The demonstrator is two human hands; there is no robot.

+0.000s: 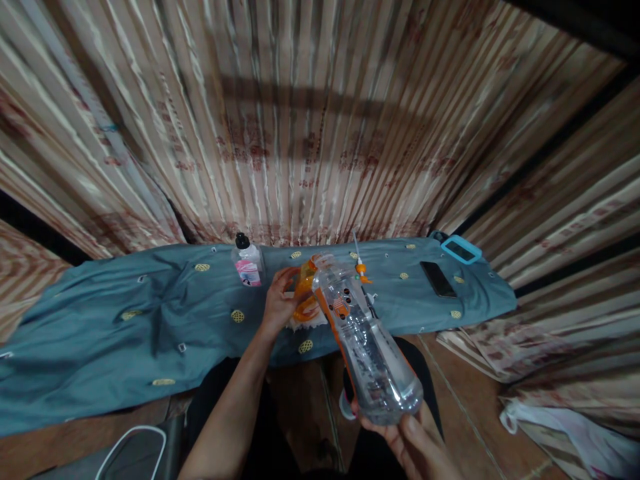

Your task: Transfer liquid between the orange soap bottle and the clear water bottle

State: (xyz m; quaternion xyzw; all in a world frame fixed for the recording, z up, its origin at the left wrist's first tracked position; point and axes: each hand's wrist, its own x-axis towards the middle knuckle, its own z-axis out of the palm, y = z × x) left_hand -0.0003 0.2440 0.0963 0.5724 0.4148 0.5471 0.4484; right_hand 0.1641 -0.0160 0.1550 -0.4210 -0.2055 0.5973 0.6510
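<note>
A large clear plastic bottle [370,347] with orange edging tilts down to the left, its base toward me. My right hand [407,440] is closed around the base end. The mouth end of the bottle is at an orange see-through container [304,288]; I cannot tell whether they touch. My left hand [281,299] grips the left side of that container, fingers curved about it. Beneath it lies a white piece of cloth or paper [309,321]. An orange-and-white pump top [361,270] with a thin tube lies just right of the bottle's neck.
A smaller clear bottle with a black cap and pink label [249,270] stands to the left on the teal patterned cloth [200,307]. At the right lie a dark phone [438,279] and a blue-framed object [461,249]. A pleated curtain [300,133] hangs close behind.
</note>
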